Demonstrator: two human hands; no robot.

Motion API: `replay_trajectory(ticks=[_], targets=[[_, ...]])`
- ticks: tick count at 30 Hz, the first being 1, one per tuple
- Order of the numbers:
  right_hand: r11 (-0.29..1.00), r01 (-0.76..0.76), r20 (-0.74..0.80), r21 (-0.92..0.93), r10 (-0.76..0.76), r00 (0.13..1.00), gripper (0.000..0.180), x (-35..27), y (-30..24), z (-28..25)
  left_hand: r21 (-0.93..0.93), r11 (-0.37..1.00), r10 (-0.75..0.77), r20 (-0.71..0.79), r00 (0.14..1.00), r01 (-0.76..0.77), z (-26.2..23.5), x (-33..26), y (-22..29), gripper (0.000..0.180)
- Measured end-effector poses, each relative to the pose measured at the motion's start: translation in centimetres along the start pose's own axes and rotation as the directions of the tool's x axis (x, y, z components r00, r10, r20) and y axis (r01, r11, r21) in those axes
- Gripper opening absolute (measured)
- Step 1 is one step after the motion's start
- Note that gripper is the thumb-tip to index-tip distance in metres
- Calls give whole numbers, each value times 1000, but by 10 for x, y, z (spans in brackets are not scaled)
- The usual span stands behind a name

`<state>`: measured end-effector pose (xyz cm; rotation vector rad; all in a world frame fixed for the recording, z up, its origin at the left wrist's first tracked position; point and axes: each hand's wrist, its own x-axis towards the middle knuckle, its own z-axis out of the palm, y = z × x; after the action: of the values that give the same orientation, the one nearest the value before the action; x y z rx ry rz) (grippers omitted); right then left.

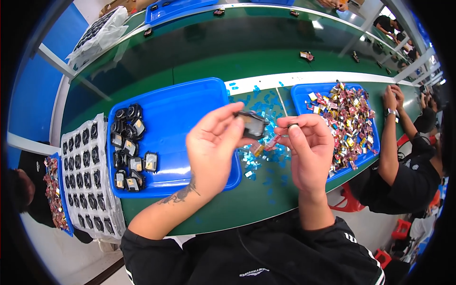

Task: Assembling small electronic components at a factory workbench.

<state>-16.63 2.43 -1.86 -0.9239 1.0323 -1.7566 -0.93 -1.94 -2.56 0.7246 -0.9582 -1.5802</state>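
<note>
My left hand [209,147] grips a black electronic housing [254,126] with a grey inner face, tilted above the table. Close beside it, my right hand [308,154] is closed in a pinch, with a small dark piece [293,125] at the thumb tip whose kind I cannot make out. Between the hands hangs a reddish and yellow flexible part [261,148]; whether it is joined to the housing I cannot tell. Several similar black housings [135,164] lie at the left side of a blue tray [185,123] under my left arm.
A second blue tray [298,95] at the right is heaped with small reddish-yellow parts [344,126]. Blue film scraps [268,178] litter the green table. White moulded trays of black housings [85,175] stand far left. A conveyor [199,52] runs behind, and a co-worker [399,166] sits right.
</note>
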Motion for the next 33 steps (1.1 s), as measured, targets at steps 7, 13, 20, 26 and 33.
replay_trajectory(ticks=[7, 13, 20, 26, 33], targets=[[885, 218, 275, -412, -107, 955, 14, 0, 13, -13, 474, 879, 108, -82, 991, -56, -26, 7, -8, 23], [921, 136, 382, -364, 15, 924, 9, -3, 17, -7, 664, 739, 94, 58, 994, -109, -14, 2, 2, 29], [952, 160, 325, -261, -69, 943, 8, 0, 2, -15, 287, 928, -292, 163, 942, 238, -6, 7, 10, 30], [845, 385, 329, -370, -268, 905, 11, 0, -1, -17, 378, 926, -53, 72, 996, 22, -8, -7, 13, 34], [773, 253, 288, -582, -96, 953, 17, -2, -22, -18, 163, 981, -149, 296, 944, 103, 7, -10, 4, 41]])
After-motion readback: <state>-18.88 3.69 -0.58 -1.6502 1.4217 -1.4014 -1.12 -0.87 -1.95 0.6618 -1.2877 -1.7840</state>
